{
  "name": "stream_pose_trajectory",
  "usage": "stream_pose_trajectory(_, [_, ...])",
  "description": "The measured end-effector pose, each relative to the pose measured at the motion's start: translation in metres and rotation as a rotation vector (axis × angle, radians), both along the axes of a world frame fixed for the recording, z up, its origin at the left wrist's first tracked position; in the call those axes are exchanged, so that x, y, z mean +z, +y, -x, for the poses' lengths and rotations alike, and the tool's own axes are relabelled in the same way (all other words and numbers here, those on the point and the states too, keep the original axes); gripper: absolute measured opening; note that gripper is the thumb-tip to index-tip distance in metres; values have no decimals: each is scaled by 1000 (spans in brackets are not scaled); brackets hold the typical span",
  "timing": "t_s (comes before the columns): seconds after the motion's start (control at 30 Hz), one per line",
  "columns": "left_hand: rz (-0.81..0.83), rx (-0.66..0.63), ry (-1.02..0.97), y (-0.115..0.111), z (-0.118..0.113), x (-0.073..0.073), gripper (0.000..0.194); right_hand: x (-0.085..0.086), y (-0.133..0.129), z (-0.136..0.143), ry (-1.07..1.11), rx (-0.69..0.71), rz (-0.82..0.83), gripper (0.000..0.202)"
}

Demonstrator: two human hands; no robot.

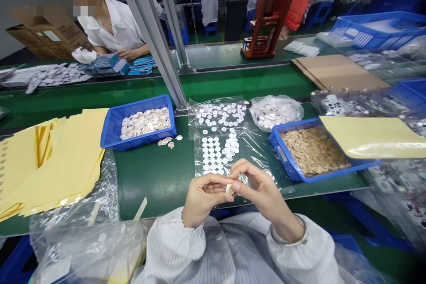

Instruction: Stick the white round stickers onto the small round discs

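Between my fingertips, close to the table's front edge, is a small round disc [230,189], white at the rim and tan in the middle. My left hand [207,193] pinches it from the left. My right hand [254,186] pinches it from the right, thumb and forefinger pressed together. Just beyond lie white round discs [211,153] in rows and a loose heap on a clear plastic sheet [259,155]. To the left, a blue tray [139,143] holds many white-rimmed discs [146,123]. On the right, another blue tray [301,176] is filled with tan discs [314,151].
A clear bag of white pieces [276,113] lies behind the right tray. Yellow sheets [73,155] cover the left side, and a yellow sheet [372,137] overlaps the right tray. A metal post [156,40] rises behind the table. A co-worker [116,26] sits across at the left.
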State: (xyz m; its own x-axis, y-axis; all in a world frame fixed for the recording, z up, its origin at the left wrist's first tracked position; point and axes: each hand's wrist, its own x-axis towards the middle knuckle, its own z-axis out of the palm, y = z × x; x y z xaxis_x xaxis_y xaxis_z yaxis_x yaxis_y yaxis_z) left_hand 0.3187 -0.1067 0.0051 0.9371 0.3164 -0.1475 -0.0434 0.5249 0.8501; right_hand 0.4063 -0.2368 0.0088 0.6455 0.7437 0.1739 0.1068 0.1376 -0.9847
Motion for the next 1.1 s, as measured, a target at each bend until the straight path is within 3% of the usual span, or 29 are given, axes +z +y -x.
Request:
stream_pose_trajectory(0.17, [32,-4,26,0,-1,-7,24,-3,1,3,-22,-51,1,6])
stream_pose_trajectory(0.3, [6,12,70,3,-1,-9,23,-4,2,5,-251,-199,-8,9])
stream_pose_trajectory(0.47, [-54,58,76,6,-3,-7,25,-4,1,5,-508,-255,-5,10])
stream_pose_trajectory(0.83, [-83,59,36,5,-1,-3,24,-1,2,8,-544,-303,-38,11])
stream_pose_trajectory(1.1, [-82,46,48,4,-1,0,25,3,0,4,-611,-262,-10,10])
